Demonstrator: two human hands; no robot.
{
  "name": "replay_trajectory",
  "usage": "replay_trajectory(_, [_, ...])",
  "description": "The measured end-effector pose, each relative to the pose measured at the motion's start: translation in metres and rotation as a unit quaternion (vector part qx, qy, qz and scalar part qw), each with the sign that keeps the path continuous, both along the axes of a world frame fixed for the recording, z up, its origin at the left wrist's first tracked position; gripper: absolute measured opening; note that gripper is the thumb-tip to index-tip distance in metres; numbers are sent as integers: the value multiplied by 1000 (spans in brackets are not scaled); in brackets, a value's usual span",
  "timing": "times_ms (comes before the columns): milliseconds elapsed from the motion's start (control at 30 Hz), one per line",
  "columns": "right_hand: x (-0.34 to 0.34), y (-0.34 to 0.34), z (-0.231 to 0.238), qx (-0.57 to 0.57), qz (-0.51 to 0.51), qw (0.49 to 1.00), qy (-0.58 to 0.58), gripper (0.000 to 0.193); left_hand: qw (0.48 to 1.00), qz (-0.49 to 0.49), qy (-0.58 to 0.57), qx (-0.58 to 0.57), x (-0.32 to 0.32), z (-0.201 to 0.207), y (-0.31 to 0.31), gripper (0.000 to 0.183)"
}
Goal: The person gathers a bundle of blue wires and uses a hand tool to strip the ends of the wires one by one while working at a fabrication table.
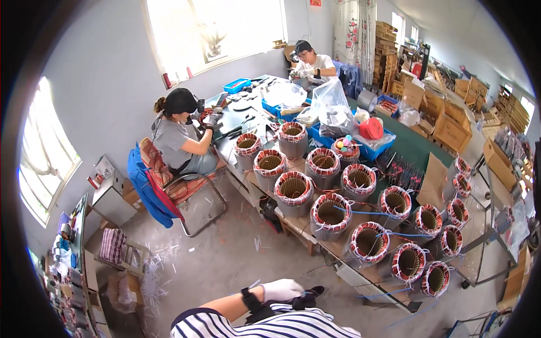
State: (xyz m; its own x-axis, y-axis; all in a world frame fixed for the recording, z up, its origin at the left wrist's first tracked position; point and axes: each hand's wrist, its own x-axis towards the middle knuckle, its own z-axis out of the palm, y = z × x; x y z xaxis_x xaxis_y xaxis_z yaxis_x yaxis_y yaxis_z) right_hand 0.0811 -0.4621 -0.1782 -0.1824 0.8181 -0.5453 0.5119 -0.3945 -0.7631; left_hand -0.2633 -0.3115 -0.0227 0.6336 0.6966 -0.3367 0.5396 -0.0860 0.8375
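My left hand (283, 289), in a white glove with a black band at the wrist, reaches across in front of my striped shirt at the lower edge. Its fingertips are turned down against dark cloth, so I cannot see whether they hold anything. My right hand is out of view. Ahead and to the right, several motor stators stand upright on a long workbench (414, 303). Each is a grey cylinder with red windings laced in white cord at its top rim; the stator (369, 243) is among those nearest. Blue leads (403, 234) trail from some of them.
A co-worker (183, 129) sits at the bench's left side, another (315, 65) at its far end. Blue bins (375, 149), plastic bags and a red round container (371, 128) crowd the bench. White scraps (152, 281) litter the floor. Wooden crates (451, 127) stand back right.
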Motion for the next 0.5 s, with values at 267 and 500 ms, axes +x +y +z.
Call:
replay_trajectory(267, [-39,71,72,411,213,880,-108,24,997,61,17,-36,20,-9,-24,30])
replay_trajectory(500, [-124,122,197,203,130,961,138,25,974,75,-106,-186,26,-56,-35,25])
